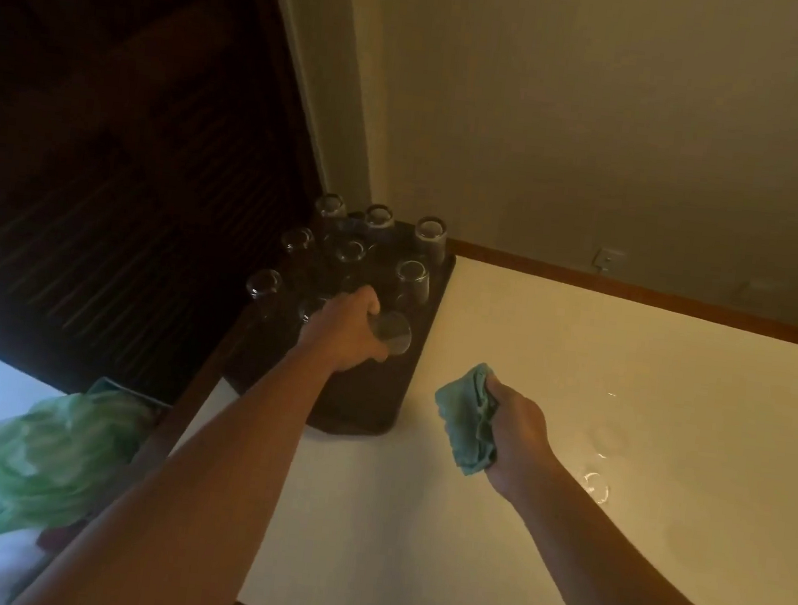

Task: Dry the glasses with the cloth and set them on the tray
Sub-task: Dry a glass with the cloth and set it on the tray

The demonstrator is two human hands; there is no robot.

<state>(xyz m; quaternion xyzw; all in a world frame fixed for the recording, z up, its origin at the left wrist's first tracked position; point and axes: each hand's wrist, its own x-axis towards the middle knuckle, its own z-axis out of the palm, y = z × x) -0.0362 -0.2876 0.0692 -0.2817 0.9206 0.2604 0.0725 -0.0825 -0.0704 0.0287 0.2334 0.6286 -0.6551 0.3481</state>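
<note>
A dark brown tray (pixel 367 397) lies at the left end of the white table, with several clear glasses (pixel 412 279) standing upside down on its far half. My left hand (pixel 349 331) is over the tray, closed around a clear glass (pixel 391 333) whose round end faces me. My right hand (pixel 516 433) hovers over the table to the right of the tray, gripping a bunched green cloth (pixel 466 417). Two more clear glasses (pixel 597 485) stand on the table just right of that hand, faint against the white top.
The white table (pixel 413 525) meets a beige wall with a wooden skirting strip (pixel 634 290) and a wall socket (pixel 608 259). A dark slatted wooden panel (pixel 129 175) rises at the left. Green fabric (pixel 46 452) lies bunched on a white surface at lower left.
</note>
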